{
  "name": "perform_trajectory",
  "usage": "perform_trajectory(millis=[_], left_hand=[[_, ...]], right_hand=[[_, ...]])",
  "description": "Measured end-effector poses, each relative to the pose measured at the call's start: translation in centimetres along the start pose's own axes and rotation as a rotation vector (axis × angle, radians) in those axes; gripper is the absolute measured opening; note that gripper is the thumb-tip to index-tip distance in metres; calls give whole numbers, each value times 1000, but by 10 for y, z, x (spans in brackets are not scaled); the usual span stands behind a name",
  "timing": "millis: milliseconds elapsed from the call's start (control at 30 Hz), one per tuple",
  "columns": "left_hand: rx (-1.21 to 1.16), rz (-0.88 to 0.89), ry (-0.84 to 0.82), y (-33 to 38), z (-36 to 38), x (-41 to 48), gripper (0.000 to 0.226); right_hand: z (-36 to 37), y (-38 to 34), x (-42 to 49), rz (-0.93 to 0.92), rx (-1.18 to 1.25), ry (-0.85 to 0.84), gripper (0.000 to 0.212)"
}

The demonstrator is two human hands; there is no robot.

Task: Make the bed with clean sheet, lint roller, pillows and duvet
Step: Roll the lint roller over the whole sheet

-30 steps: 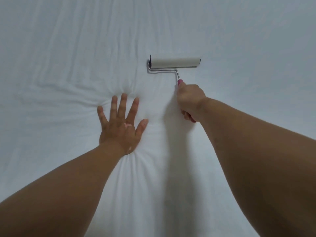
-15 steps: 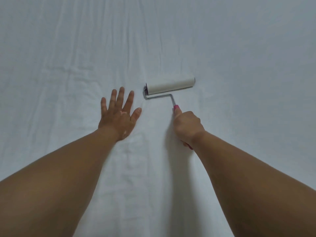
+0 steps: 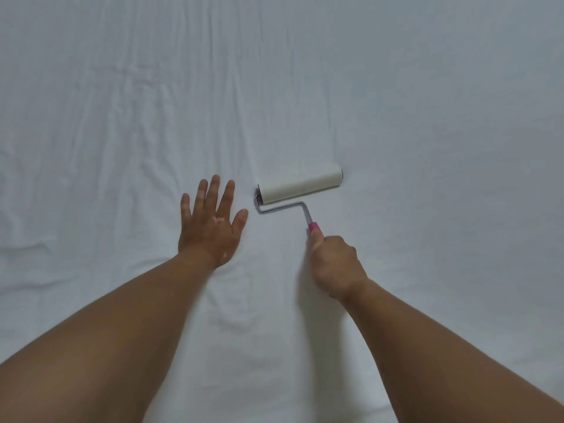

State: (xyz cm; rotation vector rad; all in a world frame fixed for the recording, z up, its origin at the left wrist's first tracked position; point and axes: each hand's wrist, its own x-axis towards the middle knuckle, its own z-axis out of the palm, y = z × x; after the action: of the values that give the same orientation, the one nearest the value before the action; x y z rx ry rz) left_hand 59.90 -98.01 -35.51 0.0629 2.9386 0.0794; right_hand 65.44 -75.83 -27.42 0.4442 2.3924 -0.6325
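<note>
Right hand (image 3: 335,264) wraps the pink grip of the lint roller (image 3: 300,186). The drum lies on the white sheet (image 3: 427,117) just ahead of that hand, long axis crosswise, slightly tilted. Left hand (image 3: 212,221) lies flat, fingers spread, palm pressing the sheet just left of the drum, not touching it. Stroke axis likely runs fore-aft; wrinkled fabric lies ahead-left.

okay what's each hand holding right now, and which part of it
The right hand grips the lint roller by its pink handle. The left hand holds nothing; it lies flat, fingers spread, on the white sheet.
</note>
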Motion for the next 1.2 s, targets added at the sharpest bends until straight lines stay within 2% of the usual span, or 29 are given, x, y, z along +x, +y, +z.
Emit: perform_trajectory(millis=[67, 133, 200, 333, 500, 600, 733, 800, 867, 967, 1033, 1200], left_hand=[[4, -4, 9, 6, 5, -22, 67], [16, -16, 3, 11, 9, -41, 67], [24, -22, -11, 16, 13, -57, 67], [37, -24, -30, 24, 18, -90, 68], [38, -40, -62, 39, 25, -130, 70], [22, -64, -105, 52, 27, -150, 72], [28, -93, -166, 70, 27, -171, 71], [34, -98, -208, 76, 23, -177, 72], [40, -114, -236, 80, 15, -177, 73], [10, -132, -215, 90, 2, -166, 71], [-6, -89, -197, 101, -4, -149, 70], [-10, 35, -155, 130, -12, -55, 68]], right_hand=[[13, 20, -13, -33, -45, -17, 46], [29, 43, -28, -64, -48, -15, 49], [41, 60, -38, -60, 5, 1, 55], [63, 96, -76, -43, 67, 16, 46], [86, 137, -124, -62, 76, 61, 65], [99, 164, -144, -44, 50, 29, 65], [106, 192, -174, 63, 186, 1, 91], [105, 207, -195, 51, 120, -10, 80], [100, 220, -217, 53, 54, -33, 67], [80, 236, -238, 134, 120, -84, 75], [63, 244, -246, 199, 140, -73, 70], [20, 246, -224, 256, 131, 161, 105]])
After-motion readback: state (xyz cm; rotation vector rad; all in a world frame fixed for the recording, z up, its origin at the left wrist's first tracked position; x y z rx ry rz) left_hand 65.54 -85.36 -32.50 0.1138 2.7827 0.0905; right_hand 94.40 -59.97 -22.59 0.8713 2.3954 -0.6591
